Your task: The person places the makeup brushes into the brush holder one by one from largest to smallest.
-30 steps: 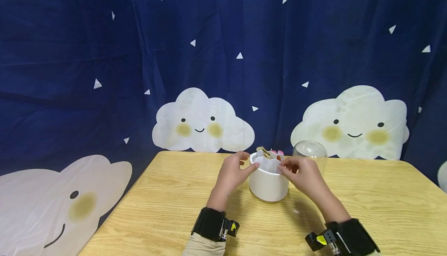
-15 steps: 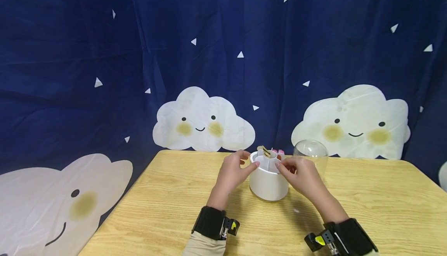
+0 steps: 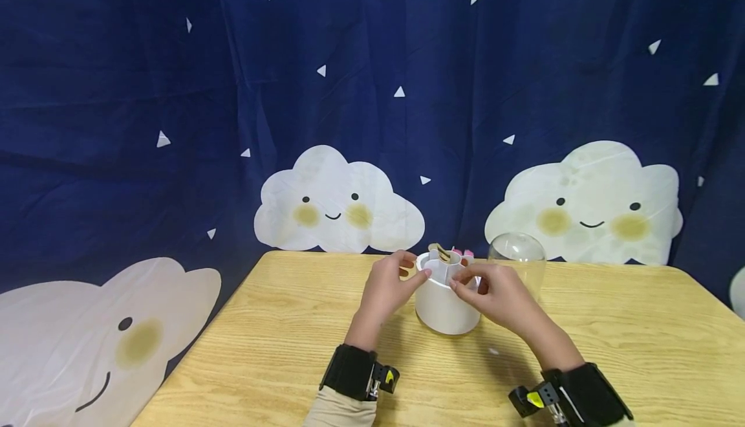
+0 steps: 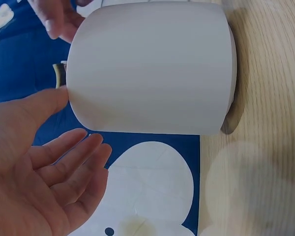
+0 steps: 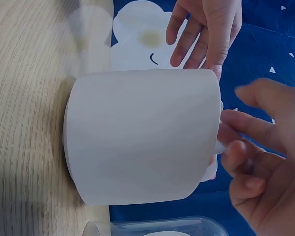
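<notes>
A round white container (image 3: 447,310) stands upright on the table, with a white divided insert (image 3: 433,270) inside its rim. From its centre a small gold-coloured piece (image 3: 440,250) sticks up, and pink bits (image 3: 462,253) show behind. My left hand (image 3: 391,288) is at the left side: the thumb touches the rim, while in the left wrist view the other fingers lie loosely beside the white wall (image 4: 152,69). Over the front right rim reaches my right hand (image 3: 499,290). In the right wrist view its index finger is at the top edge, the thumb stands apart and the remaining fingers curl.
A clear dome (image 3: 518,252) stands just right of and behind the container, close to my right hand. The wooden table (image 3: 279,349) ends at a dark blue curtain (image 3: 361,58) with white clouds and small triangles. Both wrists wear black straps with cameras.
My right hand has shifted left along the front rim, covering more of the insert. My left hand and the container have hardly moved.
</notes>
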### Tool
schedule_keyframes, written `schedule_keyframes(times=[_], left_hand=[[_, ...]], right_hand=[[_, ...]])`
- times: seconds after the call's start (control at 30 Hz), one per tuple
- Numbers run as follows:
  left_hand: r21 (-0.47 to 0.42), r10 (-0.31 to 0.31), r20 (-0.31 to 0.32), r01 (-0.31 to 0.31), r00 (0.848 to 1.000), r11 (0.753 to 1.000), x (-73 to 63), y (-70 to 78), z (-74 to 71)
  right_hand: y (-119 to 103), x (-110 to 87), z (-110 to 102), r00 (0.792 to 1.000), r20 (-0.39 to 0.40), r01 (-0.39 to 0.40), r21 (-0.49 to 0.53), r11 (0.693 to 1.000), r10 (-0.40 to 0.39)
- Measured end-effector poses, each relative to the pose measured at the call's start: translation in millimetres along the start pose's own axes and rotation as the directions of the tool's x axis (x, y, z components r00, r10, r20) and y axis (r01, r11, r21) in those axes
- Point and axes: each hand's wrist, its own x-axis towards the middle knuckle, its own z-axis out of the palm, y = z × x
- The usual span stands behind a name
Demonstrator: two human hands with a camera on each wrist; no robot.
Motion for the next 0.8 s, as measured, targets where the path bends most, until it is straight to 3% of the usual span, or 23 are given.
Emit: schedule_keyframes(times=[0.2, 0.37, 0.5, 0.67, 0.8], left_hand=[[0.009, 0.012, -0.080, -0.011, 0.997, 1.000, 0.7, -1.6, 2.8], [0.011, 0.030, -0.133, -0.029, 0.991, 1.000, 1.0, -1.1, 3.5], [-0.012, 0.011, -0.093, -0.012, 0.996, 1.000, -1.0, 0.4, 0.3], [-0.001, -0.014, -0.018, 0.014, 1.000, 1.000, -1.6, 0.0, -1.0], [0.007, -0.026, -0.005, 0.026, 1.000, 1.000, -0.5, -0.4, -0.2]], right_hand=[[-1.2, -0.1, -1.3, 0.990, -0.138, 0.035, -0.022, 0.999, -0.038], [-2.3, 0.1, -4.9, 0.985, -0.168, -0.045, -0.019, 0.999, 0.041], [-2.6, 0.6, -7.9, 0.977, -0.195, -0.098, -0.024, 0.995, 0.092], [-2.2, 0.5, -9.2, 0.973, -0.208, -0.111, -0.030, 0.993, 0.102], [-2.0, 1.2, -9.4, 0.973, -0.207, -0.113, -0.027, 0.993, 0.105]])
